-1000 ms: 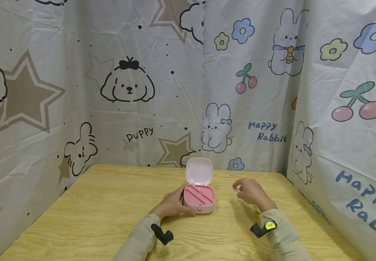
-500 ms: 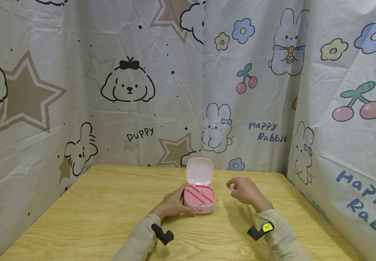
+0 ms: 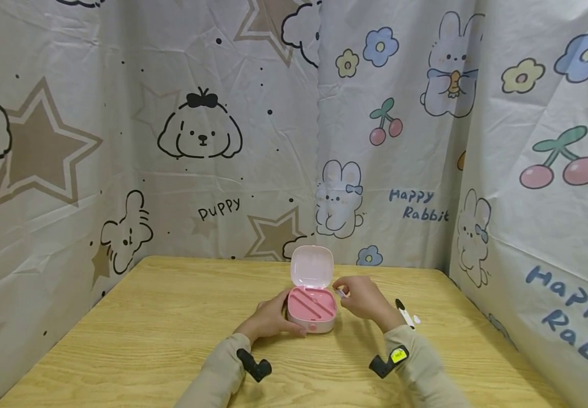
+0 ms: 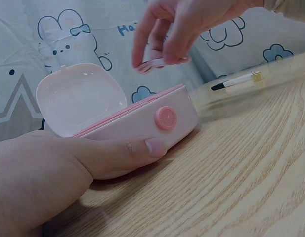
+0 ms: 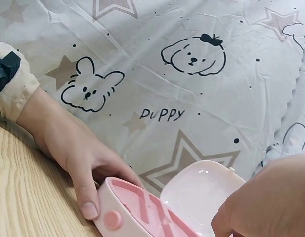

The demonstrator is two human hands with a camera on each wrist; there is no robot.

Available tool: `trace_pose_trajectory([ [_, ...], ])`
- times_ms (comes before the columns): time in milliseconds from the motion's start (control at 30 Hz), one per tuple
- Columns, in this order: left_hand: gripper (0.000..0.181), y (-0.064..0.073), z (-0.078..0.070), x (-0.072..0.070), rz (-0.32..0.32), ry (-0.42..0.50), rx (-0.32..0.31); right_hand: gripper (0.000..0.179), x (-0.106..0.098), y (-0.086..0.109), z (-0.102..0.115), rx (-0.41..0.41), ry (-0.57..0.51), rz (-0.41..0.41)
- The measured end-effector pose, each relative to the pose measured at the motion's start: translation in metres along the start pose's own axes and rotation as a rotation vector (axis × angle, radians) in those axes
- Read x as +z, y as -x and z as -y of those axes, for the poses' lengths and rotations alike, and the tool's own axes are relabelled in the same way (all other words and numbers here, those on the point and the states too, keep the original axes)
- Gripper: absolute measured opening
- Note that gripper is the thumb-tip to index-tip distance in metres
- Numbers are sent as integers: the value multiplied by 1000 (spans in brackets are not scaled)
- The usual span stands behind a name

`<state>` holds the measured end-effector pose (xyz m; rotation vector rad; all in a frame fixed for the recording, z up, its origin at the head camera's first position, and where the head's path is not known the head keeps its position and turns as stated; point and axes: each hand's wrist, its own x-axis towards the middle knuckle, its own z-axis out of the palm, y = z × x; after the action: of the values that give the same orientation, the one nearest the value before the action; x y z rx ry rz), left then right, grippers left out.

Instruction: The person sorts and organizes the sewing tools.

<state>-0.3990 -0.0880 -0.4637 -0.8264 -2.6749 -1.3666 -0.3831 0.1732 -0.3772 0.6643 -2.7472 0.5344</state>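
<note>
A small pink-and-white jewelry box (image 3: 311,327) stands on the table with its lid (image 3: 311,267) raised and a pink divided tray (image 3: 304,306) inside. My left hand (image 3: 268,318) grips its left side, thumb along the front beside the round pink button (image 4: 165,118). Just right of the box, my right hand (image 3: 367,297) pinches a small, slim pink-and-white piece (image 4: 159,63) between thumb and fingers. In the left wrist view that hand hovers above the box's right end. I cannot tell exactly what the piece is.
A pen-like stick (image 4: 239,80) with a black tip, white barrel and gold end lies on the wooden table (image 3: 171,317) to the right, past my right wrist. A small white bit (image 3: 417,319) shows beside it. Printed curtains (image 3: 273,141) enclose the table's back and sides.
My right hand has moved left to the box's right edge, carrying the small piece. The pen-like stick has come into view behind the right wrist. My left hand and the box stayed put.
</note>
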Motion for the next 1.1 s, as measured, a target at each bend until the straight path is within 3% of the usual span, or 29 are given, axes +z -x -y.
trace_pose_trajectory([
  [233,110,-1,3,1,-3,-26,-1,29,11,-11,19,-22,-48,43],
  [833,110,1,1,-1,18,-15,28,19,43,-28,46,-291,-24,73],
  [1100,105,1,0,0,-1,-38,19,13,47,-28,59,-294,19,48],
])
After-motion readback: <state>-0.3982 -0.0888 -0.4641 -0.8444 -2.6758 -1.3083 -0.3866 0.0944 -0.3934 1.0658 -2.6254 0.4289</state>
